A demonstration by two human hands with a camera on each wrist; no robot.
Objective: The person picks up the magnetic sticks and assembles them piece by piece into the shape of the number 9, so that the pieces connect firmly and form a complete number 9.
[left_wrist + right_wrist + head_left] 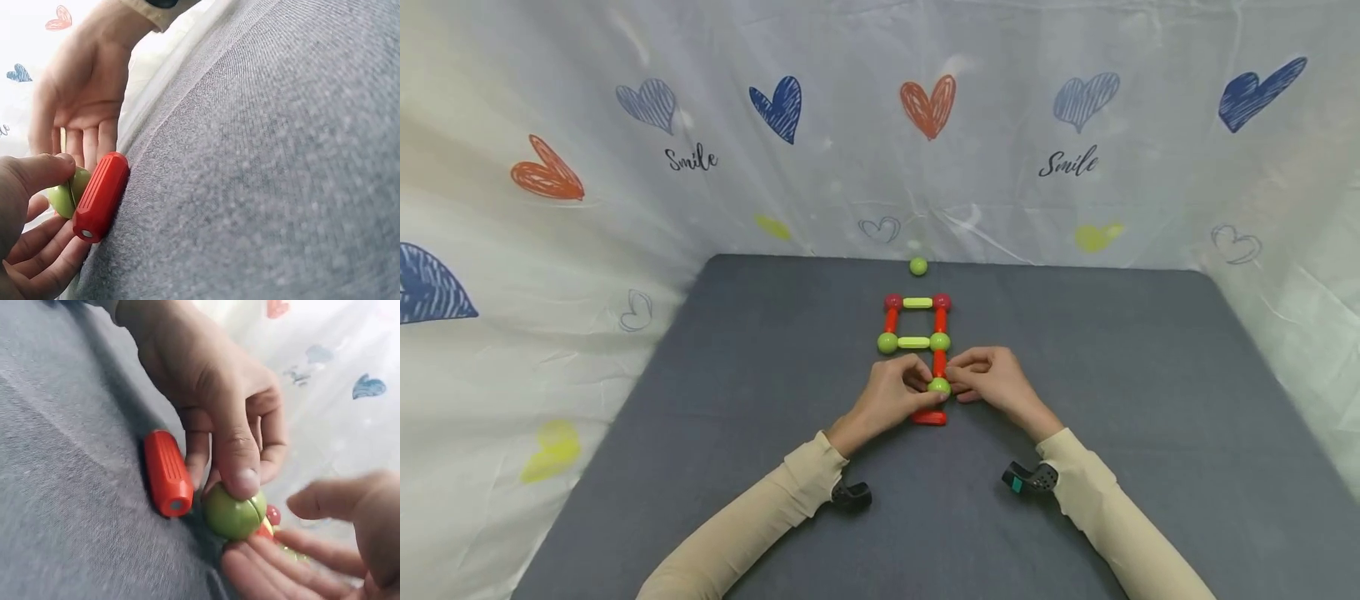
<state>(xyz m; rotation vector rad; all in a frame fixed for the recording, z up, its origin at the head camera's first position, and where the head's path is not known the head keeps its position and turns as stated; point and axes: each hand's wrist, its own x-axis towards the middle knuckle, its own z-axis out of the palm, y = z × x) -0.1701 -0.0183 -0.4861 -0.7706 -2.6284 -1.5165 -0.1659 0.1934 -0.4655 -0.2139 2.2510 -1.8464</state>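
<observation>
My left hand (889,392) pinches a green ball (938,387) between thumb and fingers, most clearly seen in the right wrist view, where the ball (226,515) shows a seam. From that ball a red rod (939,363) runs up to a square of magnetic rods and balls. My right hand (996,382) is at the right side of this rod and ball, its thumb apart from its outstretched fingers; fingertip contact is hard to tell. Just in front of the pinched ball lies a loose red rod (931,418), ridged in the left wrist view (103,197).
The square has two red balls (892,302) at the back, two green balls (887,342) in front, yellow-green rods (917,303) across and red rods at the sides. A separate green ball (918,266) sits at the grey table's (775,333) back edge, by a heart-printed curtain (850,167).
</observation>
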